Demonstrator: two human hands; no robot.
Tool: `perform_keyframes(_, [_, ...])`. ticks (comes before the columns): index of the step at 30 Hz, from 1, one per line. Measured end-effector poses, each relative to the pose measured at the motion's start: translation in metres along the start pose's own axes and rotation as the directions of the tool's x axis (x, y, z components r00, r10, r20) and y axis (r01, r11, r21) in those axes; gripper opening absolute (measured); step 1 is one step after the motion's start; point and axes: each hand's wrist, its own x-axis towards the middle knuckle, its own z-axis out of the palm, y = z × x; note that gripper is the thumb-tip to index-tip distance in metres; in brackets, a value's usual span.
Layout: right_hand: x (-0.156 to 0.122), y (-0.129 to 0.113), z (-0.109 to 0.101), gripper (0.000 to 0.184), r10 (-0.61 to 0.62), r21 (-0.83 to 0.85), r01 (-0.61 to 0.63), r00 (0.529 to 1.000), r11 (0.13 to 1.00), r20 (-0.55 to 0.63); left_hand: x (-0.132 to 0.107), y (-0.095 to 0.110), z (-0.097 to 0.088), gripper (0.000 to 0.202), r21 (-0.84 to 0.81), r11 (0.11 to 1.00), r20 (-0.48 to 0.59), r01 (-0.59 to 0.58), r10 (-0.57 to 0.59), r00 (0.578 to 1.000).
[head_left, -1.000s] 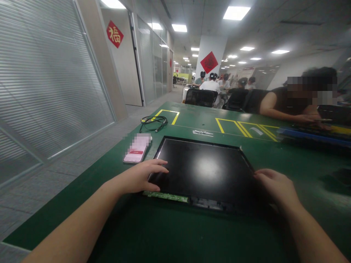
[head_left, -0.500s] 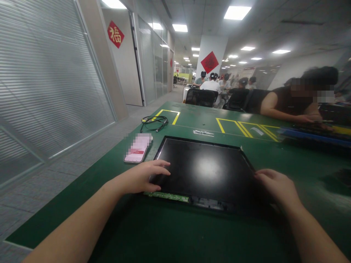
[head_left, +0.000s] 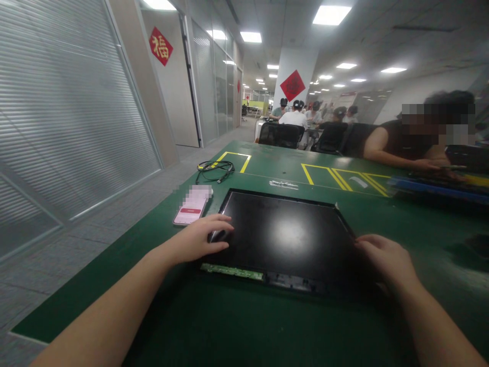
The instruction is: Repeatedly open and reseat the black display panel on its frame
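Note:
A dark, glossy display panel (head_left: 260, 219) in a black frame lies flat on the green table, with light glaring off its middle. A green circuit board (head_left: 233, 271) runs along the left part of its near edge. Over the panel's left edge, my left hand (head_left: 200, 238) has its fingers and thumb spread apart, at or just above the surface. At the opposite edge, my right hand (head_left: 385, 257) is closed, with thumb and fingertips pinching the frame's rim; part of the grip is hidden.
A phone (head_left: 191, 206) with a lit screen lies left of the panel, behind it a coiled black cable (head_left: 216, 171). Yellow tape (head_left: 321, 168) marks the green table (head_left: 95, 295). At the far right, a person's arms rest by a blue tray (head_left: 439, 188).
My left hand has moved slightly up and back along the panel's left edge, exposing more of the circuit board's end. The right hand stays at the right rim.

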Motion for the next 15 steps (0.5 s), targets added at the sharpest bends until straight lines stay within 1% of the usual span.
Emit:
perform_keyframes(3, [0.000,0.000,0.000,0.025,0.005,0.007,-0.005,1.000,1.000,0.004,0.004,-0.006,0.002,0.041,0.067,0.995,-0.116,0.070,-0.062,0.991])
perform_keyframes(4, [0.000,0.001,0.000,0.025,0.001,0.010,-0.001,1.000,1.000,0.003,0.004,-0.008,0.002,0.041,0.084,0.992,-0.139,0.094,-0.082,0.987])
perform_keyframes(6, [0.001,0.001,0.001,0.024,-0.014,0.017,0.014,1.000,1.000,-0.004,0.004,-0.010,0.003,0.042,0.099,0.986,-0.151,0.135,-0.119,0.981])
perform_keyframes(8, [0.001,0.002,0.002,0.025,-0.027,0.020,0.028,1.000,0.999,-0.013,0.003,-0.010,0.003,0.046,0.097,0.982,-0.117,0.160,-0.149,0.982])
perform_keyframes(10, [0.001,0.002,0.003,0.027,-0.021,0.018,0.021,1.000,1.000,-0.013,0.001,-0.008,0.002,0.055,0.089,0.982,-0.058,0.165,-0.161,0.985])
perform_keyframes(15, [0.004,0.005,0.003,0.027,-0.036,0.032,0.037,0.999,0.999,-0.008,-0.001,0.000,-0.001,0.074,0.062,0.989,0.086,0.134,-0.139,0.987])
